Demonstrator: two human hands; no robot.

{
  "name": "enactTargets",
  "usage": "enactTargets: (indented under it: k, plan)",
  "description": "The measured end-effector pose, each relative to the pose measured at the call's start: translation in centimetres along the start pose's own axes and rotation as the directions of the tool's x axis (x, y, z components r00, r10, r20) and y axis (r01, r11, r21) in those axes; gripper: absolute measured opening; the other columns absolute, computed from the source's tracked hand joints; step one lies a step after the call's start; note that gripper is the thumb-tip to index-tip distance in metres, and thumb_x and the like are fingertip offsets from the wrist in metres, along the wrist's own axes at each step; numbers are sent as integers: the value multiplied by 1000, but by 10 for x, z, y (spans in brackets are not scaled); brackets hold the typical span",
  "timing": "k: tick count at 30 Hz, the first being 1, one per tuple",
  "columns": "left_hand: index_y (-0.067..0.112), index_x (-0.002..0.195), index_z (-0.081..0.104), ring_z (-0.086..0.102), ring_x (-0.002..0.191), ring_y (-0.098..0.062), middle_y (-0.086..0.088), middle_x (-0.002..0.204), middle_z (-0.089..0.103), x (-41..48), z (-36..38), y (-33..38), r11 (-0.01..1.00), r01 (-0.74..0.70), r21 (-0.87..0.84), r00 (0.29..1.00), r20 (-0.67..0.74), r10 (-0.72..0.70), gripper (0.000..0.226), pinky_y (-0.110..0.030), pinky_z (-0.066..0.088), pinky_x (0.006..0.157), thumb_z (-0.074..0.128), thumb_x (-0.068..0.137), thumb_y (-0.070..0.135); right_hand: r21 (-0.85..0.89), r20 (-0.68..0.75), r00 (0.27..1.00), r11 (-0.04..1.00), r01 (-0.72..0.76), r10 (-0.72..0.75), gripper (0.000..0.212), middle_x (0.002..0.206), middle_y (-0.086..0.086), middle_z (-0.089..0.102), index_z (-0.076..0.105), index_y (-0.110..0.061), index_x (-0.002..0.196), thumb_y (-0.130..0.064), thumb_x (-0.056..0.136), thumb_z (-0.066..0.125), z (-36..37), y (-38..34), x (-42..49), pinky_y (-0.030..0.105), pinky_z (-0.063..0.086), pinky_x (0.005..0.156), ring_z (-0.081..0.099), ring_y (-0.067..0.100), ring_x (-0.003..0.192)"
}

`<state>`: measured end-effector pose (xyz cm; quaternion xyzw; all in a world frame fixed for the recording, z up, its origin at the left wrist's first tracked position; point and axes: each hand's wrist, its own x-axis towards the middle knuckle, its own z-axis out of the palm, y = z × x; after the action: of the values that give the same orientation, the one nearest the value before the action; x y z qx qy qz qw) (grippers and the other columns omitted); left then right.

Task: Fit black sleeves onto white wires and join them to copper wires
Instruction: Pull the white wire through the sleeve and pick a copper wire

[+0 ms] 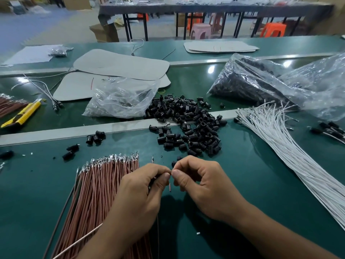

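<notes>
Whatever the left hand (141, 186) and right hand (197, 182) pinch together is hidden behind the thumbs; only a short copper wire (170, 187) end hangs below the grip. Left of the grip, the copper wire bundle (97, 191) runs under the left forearm and off the lower edge.

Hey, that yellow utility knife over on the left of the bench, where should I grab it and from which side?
Grip the yellow utility knife around the middle of its long body, coming from above with fingers across its narrow width. It lies flat and diagonal on the green bench, its upper end near the copper wire ends. I cannot tell which end holds the blade, so keep off both tips.
</notes>
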<state>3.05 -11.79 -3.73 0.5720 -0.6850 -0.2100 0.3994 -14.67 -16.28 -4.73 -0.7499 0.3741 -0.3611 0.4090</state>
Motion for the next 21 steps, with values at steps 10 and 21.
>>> enactTargets:
  k: [10, 21]
  plan:
    - [26, 83, 64, 54, 57, -3, 13, 70, 63, 2, 7, -7, 961, 188, -204, 982, 38, -184, 15, -18, 43, 53, 60, 96, 21, -600, 128, 986, 783, 162, -106, 27, 114, 6, 72, 74, -7, 109, -6, 97, 51, 7, -39, 217, 28, 45, 96, 63, 23, 107]
    - [26, 82, 59, 49, 57, -1, 16, 72, 59, 7, 3, -10, 915, 224, -335, 975, 71, -212, 22, -15, 37, 49, 50, 102, 31, -844, 373, 926, 437, 310, 63, 25, 94, 7, 56, 54, -12, 73, -5, 95, 46, 76, -8, 292, 32, 42, 70, 54, 23, 83]
